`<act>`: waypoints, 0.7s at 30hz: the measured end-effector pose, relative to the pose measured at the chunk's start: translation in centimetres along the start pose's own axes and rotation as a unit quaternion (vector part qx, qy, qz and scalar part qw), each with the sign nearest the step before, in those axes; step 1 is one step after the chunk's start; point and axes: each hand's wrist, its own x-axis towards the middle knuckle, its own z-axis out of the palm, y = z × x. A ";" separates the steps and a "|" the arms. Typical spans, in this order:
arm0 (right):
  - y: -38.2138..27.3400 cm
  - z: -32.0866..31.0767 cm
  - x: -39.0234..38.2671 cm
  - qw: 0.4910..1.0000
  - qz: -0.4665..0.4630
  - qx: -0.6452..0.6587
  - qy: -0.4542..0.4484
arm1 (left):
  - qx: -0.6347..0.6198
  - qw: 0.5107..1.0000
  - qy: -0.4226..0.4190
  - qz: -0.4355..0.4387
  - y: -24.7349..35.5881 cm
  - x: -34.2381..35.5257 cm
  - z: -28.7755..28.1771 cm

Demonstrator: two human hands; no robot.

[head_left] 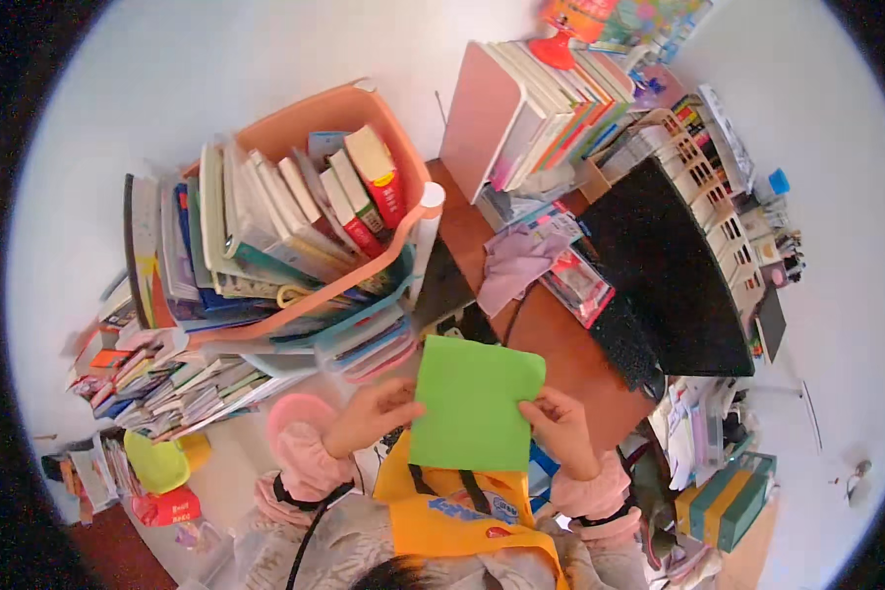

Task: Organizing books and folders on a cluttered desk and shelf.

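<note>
In the head view, a square sheet of plain green paper [474, 405] lies just off centre toward 6 o'clock, in front of the person's chest. Both hands grasp it: the left hand [376, 418] pinches its 9 o'clock edge, and the right hand [562, 425] pinches its 3 o'clock edge, just below a corner at 2 o'clock that looks slightly bent. Each thumb lies on the upper face; the fingers behind are hidden, so how far they reach under cannot be told.

An orange apron [442, 526] with dark straps shows at 6 o'clock from the sheet; whether the lower edge touches it is unclear. The brown tabletop [600, 385] runs past the right hand at 3 o'clock, with a black monitor [669, 265] at 2 o'clock, a lavender cloth [521, 258] near 12 o'clock and an orange-rimmed bin [265, 123] of books at 10 o'clock.

The step in hand seems to be holding the sheet square and flat. To do that well, I would keep the pinch light, set both thumbs level, pull only enough sideways to take out sag, and smooth the bent corner before making any crease. Uneven pressure could pucker an edge, and bracing the sheet on the tabletop would steady it
</note>
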 end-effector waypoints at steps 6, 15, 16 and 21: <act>1.9 -0.3 0.2 1.000 -0.017 -0.017 -0.019 | 0.107 0.994 0.006 0.017 -1.7 2.0 0.4; 7.9 -4.0 -1.6 0.995 0.005 0.053 0.085 | 0.288 0.949 -0.128 -0.016 -3.2 8.1 2.9; 9.3 -4.8 -1.8 0.996 -0.012 0.003 0.092 | 0.355 0.919 -0.170 -0.041 -3.3 9.8 3.9; 12.9 -9.3 -4.0 0.966 0.070 0.077 0.238 | 0.387 0.901 -0.145 0.133 -9.0 19.9 5.8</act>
